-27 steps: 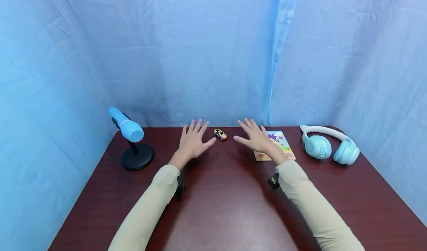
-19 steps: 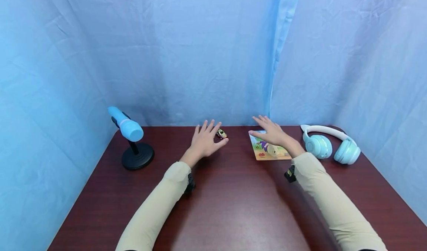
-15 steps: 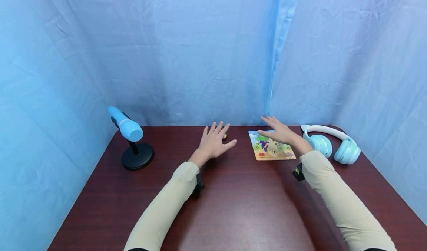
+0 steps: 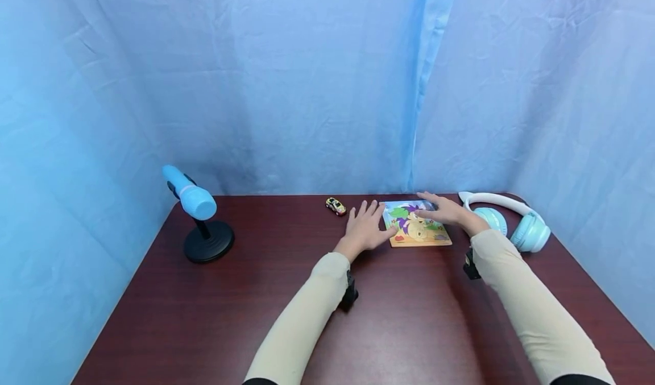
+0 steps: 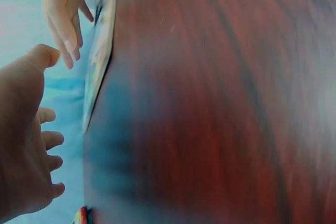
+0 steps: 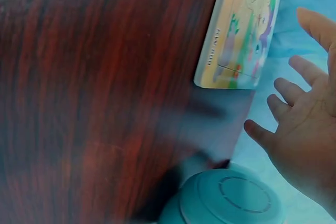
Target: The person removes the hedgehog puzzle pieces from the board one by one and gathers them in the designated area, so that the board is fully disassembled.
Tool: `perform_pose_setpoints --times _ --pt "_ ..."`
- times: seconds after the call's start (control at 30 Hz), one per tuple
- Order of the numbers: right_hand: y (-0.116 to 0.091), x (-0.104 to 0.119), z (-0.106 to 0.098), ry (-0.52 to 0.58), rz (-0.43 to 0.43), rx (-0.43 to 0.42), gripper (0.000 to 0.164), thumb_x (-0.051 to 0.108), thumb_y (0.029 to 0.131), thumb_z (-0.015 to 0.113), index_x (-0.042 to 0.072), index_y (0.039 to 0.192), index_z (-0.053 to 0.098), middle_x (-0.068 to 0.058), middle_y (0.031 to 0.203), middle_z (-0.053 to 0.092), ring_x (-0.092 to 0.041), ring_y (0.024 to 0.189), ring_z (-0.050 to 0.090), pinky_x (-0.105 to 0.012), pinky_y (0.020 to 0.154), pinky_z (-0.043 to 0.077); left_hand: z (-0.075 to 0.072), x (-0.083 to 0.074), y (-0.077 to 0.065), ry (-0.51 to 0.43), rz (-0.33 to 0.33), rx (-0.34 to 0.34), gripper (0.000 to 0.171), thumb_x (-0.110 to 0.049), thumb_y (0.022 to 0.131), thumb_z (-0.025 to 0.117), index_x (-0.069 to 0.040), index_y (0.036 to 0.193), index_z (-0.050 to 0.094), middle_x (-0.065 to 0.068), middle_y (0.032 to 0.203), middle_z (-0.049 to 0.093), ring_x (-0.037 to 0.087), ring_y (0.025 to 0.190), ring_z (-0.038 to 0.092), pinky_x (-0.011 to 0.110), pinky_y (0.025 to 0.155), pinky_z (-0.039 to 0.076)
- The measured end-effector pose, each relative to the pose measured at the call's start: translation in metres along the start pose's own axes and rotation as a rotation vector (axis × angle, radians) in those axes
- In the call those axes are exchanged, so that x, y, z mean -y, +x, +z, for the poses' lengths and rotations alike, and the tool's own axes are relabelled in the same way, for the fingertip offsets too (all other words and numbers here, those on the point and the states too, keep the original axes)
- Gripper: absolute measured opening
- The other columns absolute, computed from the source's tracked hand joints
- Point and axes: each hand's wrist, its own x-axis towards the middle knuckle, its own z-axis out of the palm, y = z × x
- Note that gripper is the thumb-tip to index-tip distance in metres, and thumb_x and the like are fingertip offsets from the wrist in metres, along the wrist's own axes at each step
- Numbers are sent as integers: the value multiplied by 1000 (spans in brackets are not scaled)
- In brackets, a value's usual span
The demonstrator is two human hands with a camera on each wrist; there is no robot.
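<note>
A jigsaw puzzle board (image 4: 422, 234) with a bright cartoon picture lies flat near the table's back edge. My left hand (image 4: 364, 230), fingers spread and holding nothing, is at the board's left side and overlaps its edge in the head view. Over the board's right part is my right hand (image 4: 444, 210), its fingers stretched out and nothing in them. The right wrist view shows that hand's palm (image 6: 307, 124) above the level of the puzzle board (image 6: 239, 35). Beyond my left fingers sits a small red and yellow toy car (image 4: 335, 206).
Mint cat-ear headphones (image 4: 531, 232) lie at the back right, partly behind my right wrist. A blue microphone (image 4: 198, 202) on a round black stand (image 4: 210, 243) stands at the back left. Light blue curtains (image 4: 307, 89) enclose the dark red wooden table (image 4: 204, 317).
Both hands have moved right. My left hand has passed over the toy car to the puzzle board, uncovering the car again. My right hand has shifted towards the headphones.
</note>
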Motion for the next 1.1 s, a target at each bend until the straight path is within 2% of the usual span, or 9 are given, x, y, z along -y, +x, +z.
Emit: perform_pose_setpoints --times 0.1,0.23,0.5,0.73,0.93,1.1 --pt "0 -3 3 20 49 22 82 50 102 55 6 163 21 -30 167 8 -55 151 12 -73 116 20 6 -6 2 8 0 34 80 -65 99 46 -24 164 23 2 171 21 26 159 15 51 128 14" --pt "1 -4 2 21 81 41 81 47 102 56 3 162 23 -30 167 9 -55 151 12 -72 118 19 5 -9 2 19 8 72 78 -64 99 49 -25 163 27 -1 169 26 24 159 18 49 128 15" --pt "3 -6 1 15 35 75 75 31 101 60 2 161 24 -29 167 6 -54 152 9 -69 120 18 -4 0 -5 0 16 159 75 -61 99 53 -26 162 32 -3 170 25 23 158 19 48 129 15" --pt "-4 5 1 -29 1 148 80 23 96 69 4 161 26 -29 167 7 -54 152 7 -69 119 20 -14 12 -16 12 72 184 77 -59 96 60 -23 160 37 0 167 32 23 158 21 48 128 16" --pt "-19 22 8 -77 -36 213 91 31 90 78 8 162 27 -26 168 10 -53 152 11 -70 118 22 -26 29 -33 47 156 166 75 -58 89 72 -18 150 52 2 157 47 21 151 35 47 127 21" --pt "-36 37 23 -108 -103 191 95 40 86 81 10 161 31 -25 168 16 -53 151 16 -72 116 23 -32 45 -52 56 216 158 73 -59 83 78 -16 140 60 3 139 56 20 132 52 41 120 34"
